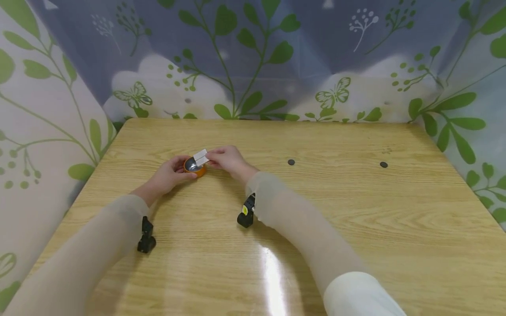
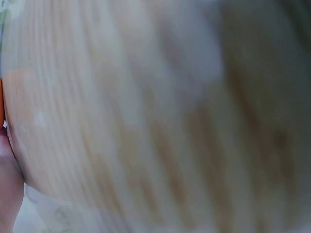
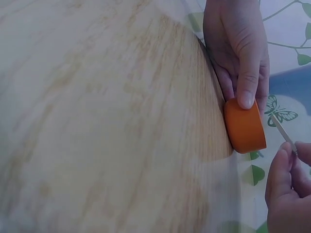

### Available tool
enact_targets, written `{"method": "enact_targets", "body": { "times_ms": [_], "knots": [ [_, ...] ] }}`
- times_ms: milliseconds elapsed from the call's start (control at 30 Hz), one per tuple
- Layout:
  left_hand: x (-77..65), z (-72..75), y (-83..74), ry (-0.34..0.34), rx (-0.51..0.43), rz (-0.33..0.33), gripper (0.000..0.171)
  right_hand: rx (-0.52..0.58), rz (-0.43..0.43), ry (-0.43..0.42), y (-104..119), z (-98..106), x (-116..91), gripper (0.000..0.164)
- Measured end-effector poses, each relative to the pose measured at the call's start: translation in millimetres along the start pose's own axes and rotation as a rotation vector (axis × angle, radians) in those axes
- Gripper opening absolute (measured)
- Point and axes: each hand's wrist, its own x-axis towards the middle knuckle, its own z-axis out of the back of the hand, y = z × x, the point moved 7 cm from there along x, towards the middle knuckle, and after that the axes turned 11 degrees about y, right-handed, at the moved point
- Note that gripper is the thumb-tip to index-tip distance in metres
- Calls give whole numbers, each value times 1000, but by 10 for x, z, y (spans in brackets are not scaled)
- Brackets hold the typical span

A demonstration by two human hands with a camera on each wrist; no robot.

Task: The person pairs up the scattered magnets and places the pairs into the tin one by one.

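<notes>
"Cloth (image 1: 51, 87) comes first, printed with green leaves, along the left side of the table (image 1: 395, 245). Next is your left sleeve (image 1: 114, 232), with a black camera (image 1: 146, 239) at the wrist."

"And your left hand (image 1: 173, 173)?"

"You have it curled round the orange bowl (image 1: 200, 173), thumb along the near side. The bowl sits on the table, left of the middle, its shiny inside facing up. Your left wrist view is badly blurred and catches only a strip of orange at its edge."

"What do you have over the bowl?"

"A white card (image 1: 200, 156) with a dark line across it, tilted over the right part of the mouth. Your right wrist view shows it just beside the rim, apart from it."

"Your right hand (image 1: 227, 158)?"

"You're pinching the card's right end between thumb and fingers. Then come your second camera (image 1: 247, 213) and right sleeve (image 1: 292, 219)."

"Farther right?"

"You'll see two black discs on the table, well apart: one disc (image 1: 291, 162) nearer your hand, the other (image 1: 384, 164) farther right."
</notes>
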Motion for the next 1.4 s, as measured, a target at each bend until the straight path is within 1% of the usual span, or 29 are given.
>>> {"method": "enact_targets", "body": {
  "times_ms": [233,433,500,600,733,800,1033,1167,1400],
  "knots": [
    [-20,-14,-23,11,-3,3,69,-60,-26,-15,-43,11,34,25],
    [-17,-10,-2,7,0,12,68,-78,-3,-29,-64,2,77,23],
    [-18,-8,-1,2,9,14,68,-112,6,-29,-54,-19,81,23],
    [-25,-10,-6,-1,21,18,68,-212,14,-35,-30,-52,78,22],
    [-26,-16,-15,2,12,15,68,-327,19,-58,3,-68,80,18],
    [-22,-17,-19,2,6,14,68,-365,21,-61,23,-72,83,16],
    [-22,-3,-24,6,5,2,71,-497,27,-15,100,-137,85,13],
    [-21,2,-25,10,11,-12,70,-522,23,1,107,-173,94,12],
    [-7,-7,-8,11,19,-17,70,-485,27,8,101,-185,95,11]
  ]
}}
